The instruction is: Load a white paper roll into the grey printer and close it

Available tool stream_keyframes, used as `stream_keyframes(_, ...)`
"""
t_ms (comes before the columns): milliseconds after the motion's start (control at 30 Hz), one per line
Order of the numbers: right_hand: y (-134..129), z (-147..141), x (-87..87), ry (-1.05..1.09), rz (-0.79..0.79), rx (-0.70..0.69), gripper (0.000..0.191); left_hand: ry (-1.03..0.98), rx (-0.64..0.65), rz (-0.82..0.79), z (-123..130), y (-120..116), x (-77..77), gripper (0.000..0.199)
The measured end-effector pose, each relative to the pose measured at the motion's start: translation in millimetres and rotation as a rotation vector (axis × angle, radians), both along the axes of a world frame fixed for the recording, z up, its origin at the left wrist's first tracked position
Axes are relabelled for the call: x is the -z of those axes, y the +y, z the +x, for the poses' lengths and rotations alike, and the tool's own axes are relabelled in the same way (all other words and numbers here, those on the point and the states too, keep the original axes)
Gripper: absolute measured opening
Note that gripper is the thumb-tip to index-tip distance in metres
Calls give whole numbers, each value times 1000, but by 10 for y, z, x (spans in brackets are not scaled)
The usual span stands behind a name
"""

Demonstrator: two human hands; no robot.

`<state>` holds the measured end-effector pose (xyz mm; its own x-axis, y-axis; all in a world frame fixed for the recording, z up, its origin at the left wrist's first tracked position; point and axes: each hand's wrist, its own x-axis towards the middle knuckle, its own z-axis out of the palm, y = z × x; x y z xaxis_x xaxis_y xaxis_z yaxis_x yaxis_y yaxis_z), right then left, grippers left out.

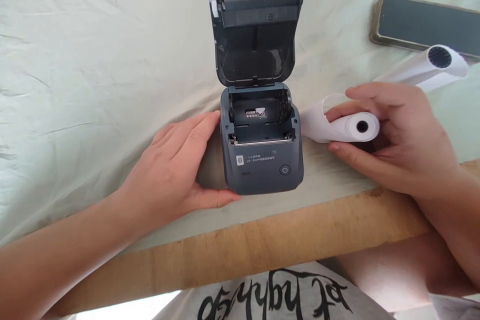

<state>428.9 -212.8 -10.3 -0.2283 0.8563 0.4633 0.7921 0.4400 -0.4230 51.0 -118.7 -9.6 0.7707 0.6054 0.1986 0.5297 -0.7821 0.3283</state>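
Note:
A dark blue-grey portable label printer (pixel 262 167) rests on the cloth with its black lid (pixel 255 40) raised. Its paper compartment (pixel 258 110) shows a printed sticker inside and no roll. My left hand (pixel 172 165) holds the printer's left side, fingers along the side wall and thumb at the lower front corner. To the right of the printer, my right hand (pixel 401 130) grips a small white paper roll (pixel 348 127) between thumb and fingers. A loose curl of its paper reaches toward the printer's right side.
Behind my right hand lies a white paper tube (pixel 416 67), dark inside its open end. A phone (pixel 431 22) in a case sits at the upper right. Pale wrinkled cloth (pixel 101 50) covers the surface, and a wooden edge (pixel 240 247) runs along the front.

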Motion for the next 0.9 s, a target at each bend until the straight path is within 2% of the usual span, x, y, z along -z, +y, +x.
stream_keyframes(233,52,91,26,-1,21,-31,72,-9,0,-32,-35,11,-25,95)
stream_keyframes(333,85,197,32,-5,-24,-64,92,22,31,-39,-48,43,-61,94)
stream_keyframes(433,90,239,33,85,-58,-155,114,55,60,-41,-55,74,-88,96)
stream_keyframes(533,66,180,56,160,-56,-198,108,63,62,-37,-54,83,-88,95)
stream_keyframes(667,65,130,87,141,-1,-108,98,69,54,-38,-54,81,-71,100)
stream_keyframes(800,103,158,68,208,-96,-224,106,66,63,-50,-67,91,-71,101)
stream_keyframes(900,92,151,69,234,-96,-206,96,64,63,-53,-75,100,-76,100)
